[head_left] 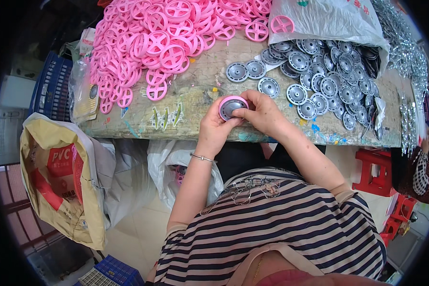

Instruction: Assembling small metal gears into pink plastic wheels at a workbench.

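Note:
My left hand (211, 127) is closed around a small pink wheel (221, 110) at the table's near edge. A round grey disc (230, 106) sits within its pink rim, face up. Gripping the same wheel from the other side, my right hand (264, 113) has its thumb pressed on the disc. Fingers hide the wheel's underside. Just beyond my hands lie a few loose grey discs (268, 87). A big heap of pink four-spoked wheels (157, 40) covers the table's far left, and a pile of grey discs (329, 88) spreads over its right side.
The worn wooden table (205, 90) has paint spots and several small green stickers (165, 118). A white plastic bag (329, 21) lies behind the discs, beside silver tinsel (405, 47). Below stand an open paper sack (90, 190), another white bag (162, 162) and a red stool (372, 171).

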Tool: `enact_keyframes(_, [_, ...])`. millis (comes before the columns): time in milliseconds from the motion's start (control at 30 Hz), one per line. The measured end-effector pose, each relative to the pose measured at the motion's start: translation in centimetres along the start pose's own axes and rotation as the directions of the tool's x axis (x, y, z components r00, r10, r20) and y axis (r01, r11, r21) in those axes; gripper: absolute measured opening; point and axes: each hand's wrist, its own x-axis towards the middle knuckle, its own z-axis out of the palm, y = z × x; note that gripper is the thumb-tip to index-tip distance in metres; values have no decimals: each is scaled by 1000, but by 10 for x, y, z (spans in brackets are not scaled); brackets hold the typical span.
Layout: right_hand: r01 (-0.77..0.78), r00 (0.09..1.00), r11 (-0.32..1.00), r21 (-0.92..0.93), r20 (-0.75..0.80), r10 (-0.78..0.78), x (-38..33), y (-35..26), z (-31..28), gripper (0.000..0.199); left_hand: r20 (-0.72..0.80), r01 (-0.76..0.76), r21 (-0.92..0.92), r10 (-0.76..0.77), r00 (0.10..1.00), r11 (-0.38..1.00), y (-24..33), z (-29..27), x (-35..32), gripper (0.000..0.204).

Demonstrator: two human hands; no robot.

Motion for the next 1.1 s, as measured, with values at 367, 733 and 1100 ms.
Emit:
enact_keyframes(367, [-77, 980, 994, 80, 188, 61, -16, -3, 4, 26, -562, 54, 501, 277, 779, 864, 2, -41, -112, 33])
enact_keyframes(733, [155, 882, 978, -141, 466, -72, -55, 26, 108, 71, -589, 487, 683, 17, 808, 544, -65, -110, -216, 38])
enact_keyframes(1100, [568, 755, 736, -369, 589, -288, -50, -6, 100, 58, -529, 346, 778, 249, 812, 524, -33, -172, -135, 28])
